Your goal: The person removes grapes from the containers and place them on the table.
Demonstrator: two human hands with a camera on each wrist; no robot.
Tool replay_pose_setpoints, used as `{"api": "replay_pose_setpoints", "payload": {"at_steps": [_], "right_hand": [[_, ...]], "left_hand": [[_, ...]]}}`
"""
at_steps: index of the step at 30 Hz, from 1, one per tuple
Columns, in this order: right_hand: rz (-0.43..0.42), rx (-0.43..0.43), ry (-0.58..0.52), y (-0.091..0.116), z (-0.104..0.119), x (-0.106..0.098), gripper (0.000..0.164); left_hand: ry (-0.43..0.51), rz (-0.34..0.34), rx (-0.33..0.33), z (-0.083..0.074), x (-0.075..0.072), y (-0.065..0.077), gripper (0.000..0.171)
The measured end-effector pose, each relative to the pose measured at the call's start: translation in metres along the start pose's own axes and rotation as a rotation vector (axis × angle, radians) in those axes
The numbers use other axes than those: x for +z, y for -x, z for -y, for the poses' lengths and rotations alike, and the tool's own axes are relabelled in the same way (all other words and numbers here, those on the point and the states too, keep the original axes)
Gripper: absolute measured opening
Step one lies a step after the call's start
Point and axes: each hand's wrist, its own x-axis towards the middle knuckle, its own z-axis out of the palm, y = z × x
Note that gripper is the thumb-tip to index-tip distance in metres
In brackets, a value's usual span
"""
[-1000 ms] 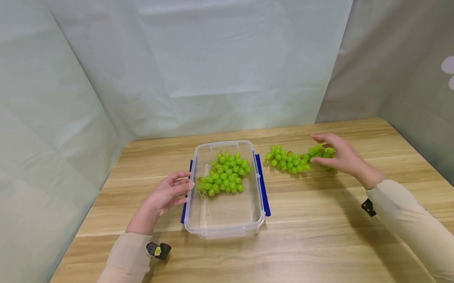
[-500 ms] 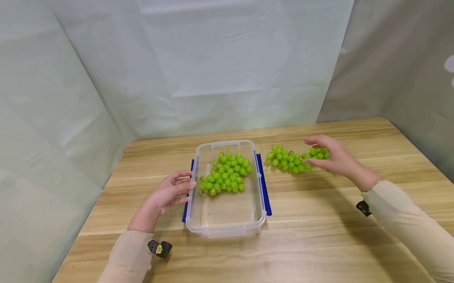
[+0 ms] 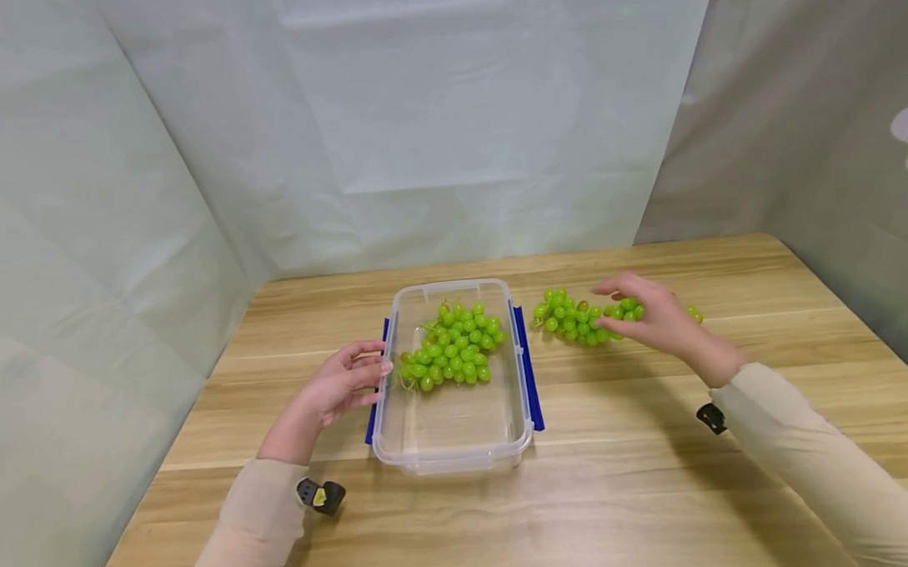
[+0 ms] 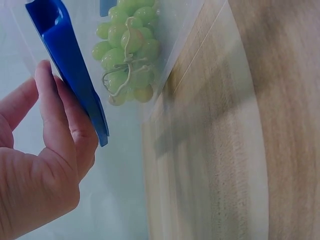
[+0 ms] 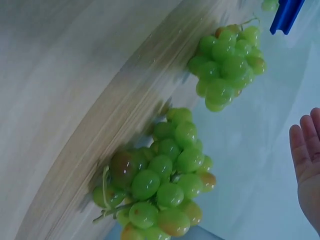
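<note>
A clear plastic container with blue side latches stands on the table, holding green grapes. My left hand rests at its left rim, thumb tip over the edge and fingers loosely bent by the left latch. Right of the container lies one bunch of green grapes. A second bunch lies farther right, partly hidden in the head view behind my right hand. That hand hovers with thumb and fingers spread apart; in the right wrist view its fingers touch neither bunch.
The wooden table has pale cloth hanging behind it and at the sides. The right latch sticks out from the container, between it and the loose bunches. Each forearm bears a black wrist device.
My right hand has moved left above the loose grapes, uncovering the right end of the farther bunch. The left hand stays at the container's rim.
</note>
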Motion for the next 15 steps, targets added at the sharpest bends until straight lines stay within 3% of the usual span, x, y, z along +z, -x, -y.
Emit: {"api": "replay_pose_setpoints", "payload": {"at_steps": [15], "right_hand": [[0.027,-0.057,-0.049,-0.007,0.017,0.015,0.042]], "left_hand": [[0.006,-0.008,0.003,0.0,0.002,0.001,0.06]]}}
